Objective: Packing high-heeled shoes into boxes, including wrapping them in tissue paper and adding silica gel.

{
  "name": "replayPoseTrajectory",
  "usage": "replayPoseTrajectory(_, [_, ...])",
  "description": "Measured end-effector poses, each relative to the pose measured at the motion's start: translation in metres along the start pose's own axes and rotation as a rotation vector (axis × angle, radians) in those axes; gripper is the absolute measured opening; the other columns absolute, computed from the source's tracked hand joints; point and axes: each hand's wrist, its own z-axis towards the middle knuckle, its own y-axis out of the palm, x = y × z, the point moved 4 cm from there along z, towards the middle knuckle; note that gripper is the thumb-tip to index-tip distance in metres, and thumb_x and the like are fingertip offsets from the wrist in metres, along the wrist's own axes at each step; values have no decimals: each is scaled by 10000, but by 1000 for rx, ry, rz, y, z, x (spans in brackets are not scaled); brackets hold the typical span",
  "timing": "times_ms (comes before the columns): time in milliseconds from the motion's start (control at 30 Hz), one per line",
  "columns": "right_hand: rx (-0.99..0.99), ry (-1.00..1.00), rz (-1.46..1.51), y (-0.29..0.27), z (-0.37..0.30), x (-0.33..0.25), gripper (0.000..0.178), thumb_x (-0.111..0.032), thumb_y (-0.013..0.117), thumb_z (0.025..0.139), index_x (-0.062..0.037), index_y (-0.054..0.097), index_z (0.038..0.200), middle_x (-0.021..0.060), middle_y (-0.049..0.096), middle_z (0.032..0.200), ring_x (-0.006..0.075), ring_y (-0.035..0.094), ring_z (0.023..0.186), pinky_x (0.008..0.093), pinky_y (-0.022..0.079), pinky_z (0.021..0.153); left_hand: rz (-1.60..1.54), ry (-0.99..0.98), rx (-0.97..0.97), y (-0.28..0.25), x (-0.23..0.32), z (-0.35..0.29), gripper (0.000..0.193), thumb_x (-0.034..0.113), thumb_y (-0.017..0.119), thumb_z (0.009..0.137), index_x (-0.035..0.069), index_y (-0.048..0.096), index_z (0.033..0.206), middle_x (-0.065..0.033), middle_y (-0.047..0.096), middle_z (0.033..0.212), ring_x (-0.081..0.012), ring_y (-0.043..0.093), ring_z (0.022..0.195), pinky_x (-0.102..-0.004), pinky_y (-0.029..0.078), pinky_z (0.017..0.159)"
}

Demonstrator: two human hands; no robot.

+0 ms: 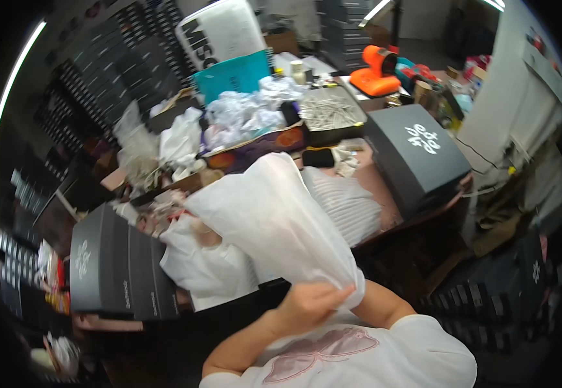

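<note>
a thin white bag [274, 213] is raised before the chest, over the near side of the counter [371, 176], its gathered mouth toward the body. to open it out well, i'd pinch the rim lightly and spread it slowly, since such thin material may tear. the left hand's [311, 302] grip is together, clamped on the rim; the right hand is hidden, seemingly inside the bag, so i cannot tell how far apart its fingers are. ribbed white wrapping [344, 205] lies to the right, dark boxes [417, 158] beyond.
</note>
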Motion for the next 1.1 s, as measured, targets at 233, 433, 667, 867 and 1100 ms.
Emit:
replayPoseTrajectory(233, [-63,-104,-342,1,-1,31,418,-278,566,918,-30,531,1252,114,611,1172,237,602,1059,365,506,815,-171,-581,189,37,-37,-89,396,-41,585,692,-10,675,1077,-147,593,679,-296,558,517,-332,456,504])
replayPoseTrajectory(433, [-90,-113,-479,11,-8,43,399,-258,561,925,-25,535,1249,113,616,1175,234,603,1068,359,501,841,-223,-317,-159,41,-1,-44,481,40,669,761,2,579,1232,-147,633,757,-272,626,683,-357,505,728])
replayPoseTrajectory(667, [-149,-147,-647,22,-7,54,378,-234,554,933,-20,540,1244,112,622,1179,231,605,1078,352,496,871,-1022,-1025,1017,-17,-94,-80,632,439,652,862,66,497,1347,-105,490,1374,-238,435,1280,-432,339,1079])
replayPoseTrajectory(867, [-315,-160,-851,34,-23,48,361,-214,549,939,-15,544,1241,111,627,1182,228,606,1087,345,492,897,-1196,-1004,1008,-64,-151,-115,576,368,566,889,-27,502,1304,-156,532,1314,-283,510,1198,-397,431,1006])
replayPoseTrajectory(1100, [428,-173,-476,-52,-73,-46,614,-171,668,874,-36,399,1410,156,516,1353,240,483,1270,353,392,1048,-228,-796,885,-69,-187,-173,509,279,552,895,-50,500,1280,-198,534,1287,-297,510,1190,-405,413,1017])
